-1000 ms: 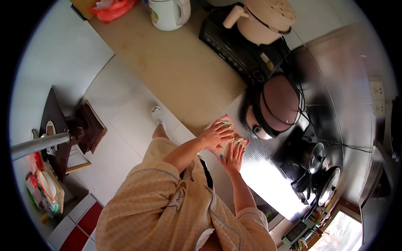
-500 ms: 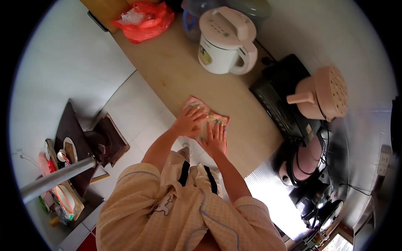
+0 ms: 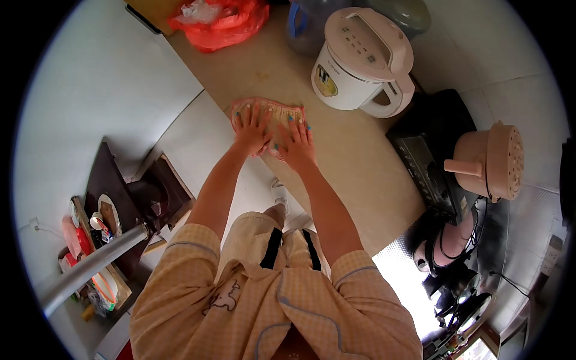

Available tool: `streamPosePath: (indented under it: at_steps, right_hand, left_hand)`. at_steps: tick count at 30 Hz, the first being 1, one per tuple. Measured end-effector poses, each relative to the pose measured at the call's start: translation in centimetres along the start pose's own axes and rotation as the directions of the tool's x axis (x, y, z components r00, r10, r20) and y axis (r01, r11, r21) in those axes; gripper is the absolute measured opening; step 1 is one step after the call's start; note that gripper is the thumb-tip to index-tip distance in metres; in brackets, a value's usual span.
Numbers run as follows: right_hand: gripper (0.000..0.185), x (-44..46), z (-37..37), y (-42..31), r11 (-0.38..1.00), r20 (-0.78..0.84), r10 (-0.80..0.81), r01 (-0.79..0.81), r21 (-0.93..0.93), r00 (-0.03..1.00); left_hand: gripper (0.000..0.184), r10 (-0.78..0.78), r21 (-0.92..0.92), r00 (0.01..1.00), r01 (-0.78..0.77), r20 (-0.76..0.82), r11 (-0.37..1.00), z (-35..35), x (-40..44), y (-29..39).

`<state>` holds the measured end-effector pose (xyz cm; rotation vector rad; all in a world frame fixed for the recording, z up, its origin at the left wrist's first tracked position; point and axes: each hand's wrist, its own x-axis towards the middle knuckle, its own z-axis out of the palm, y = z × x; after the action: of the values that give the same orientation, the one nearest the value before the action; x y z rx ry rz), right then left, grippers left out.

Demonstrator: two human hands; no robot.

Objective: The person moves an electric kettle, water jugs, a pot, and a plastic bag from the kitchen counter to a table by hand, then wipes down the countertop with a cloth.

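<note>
A thin cloth (image 3: 277,113) with a pink-red edge lies spread on the beige countertop (image 3: 354,162), close to its left edge. My left hand (image 3: 252,127) presses flat on the cloth's left part, fingers spread. Beside it, my right hand (image 3: 296,141) lies flat on the right part, fingers stretched forward and a little apart. Both palms face down, and part of the cloth is hidden under them. Some fingernails are coloured blue.
A white soy milk maker (image 3: 354,72) with a pink lid stands ahead right. Behind it are large plastic jugs (image 3: 306,27). A red plastic bag (image 3: 225,27) sits at the far left. Along the right wall stand a black oven (image 3: 429,162) and a pink pot (image 3: 480,159).
Both hands have moved forward and left along the countertop, and the cloth has gone with them. My arms are stretched further out. The camera view has shifted slightly.
</note>
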<state>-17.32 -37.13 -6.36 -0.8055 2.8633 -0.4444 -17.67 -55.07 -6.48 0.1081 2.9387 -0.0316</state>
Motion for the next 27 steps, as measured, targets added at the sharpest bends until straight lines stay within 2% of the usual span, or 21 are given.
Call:
streamPosePath:
  at_steps: [4,6,10,12,13,16,21,24,25,27]
  right_hand:
    - [0.058,-4.5,-1.0,2.4,0.999,0.003,0.039,-0.039,-0.033,0.999]
    - [0.061,-8.1,-1.7,3.8,0.992,0.025,0.09,-0.088,-0.089,0.996]
    - [0.064,-16.4,-2.6,7.3,0.979,0.063,0.176,-0.168,-0.119,0.982]
    - [0.065,-21.6,-2.6,8.7,0.963,0.05,0.248,-0.241,-0.122,0.967]
    - [0.065,-24.3,-2.5,9.4,0.96,0.044,0.259,-0.252,-0.126,0.965]
    - [0.065,-32.5,-2.5,10.8,0.925,0.012,0.365,-0.36,-0.123,0.931]
    - [0.063,-44.0,-2.7,11.2,0.863,-0.055,0.488,-0.491,-0.119,0.871]
    - [0.062,-47.3,-3.0,11.1,0.846,-0.088,0.509,-0.516,-0.132,0.856]
    - [0.062,-47.8,-3.1,11.1,0.841,-0.085,0.52,-0.527,-0.121,0.85]
    - [0.063,-47.8,-2.8,11.1,0.841,-0.095,0.522,-0.53,-0.11,0.848]
  left_hand:
    - [0.069,0.014,-0.057,1.0,-0.013,0.011,0.998,0.2,-2.1,4.3]
    - [0.07,0.109,-0.087,0.994,-0.111,-0.029,0.99,0.3,-3.5,7.3]
    - [0.071,0.203,-0.108,0.979,-0.204,-0.019,0.973,0.6,-6.4,14.6]
    - [0.071,0.338,-0.132,0.935,-0.351,-0.11,0.927,1.0,-8.5,18.2]
    - [0.071,0.349,-0.132,0.93,-0.362,-0.115,0.923,1.2,-9.5,20.3]
    - [0.072,0.52,-0.159,0.831,-0.551,-0.199,0.819,1.8,-12.5,26.2]
    - [0.078,0.653,-0.149,0.716,-0.694,-0.247,0.704,3.7,-18.2,34.6]
    - [0.084,0.742,-0.203,0.661,-0.716,0.11,0.668,1.9,-20.2,36.9]
    - [0.084,0.744,-0.189,0.661,-0.721,0.098,0.667,1.2,-20.4,37.2]
    - [0.078,0.732,-0.169,0.642,-0.715,0.228,0.679,0.0,-20.3,37.3]
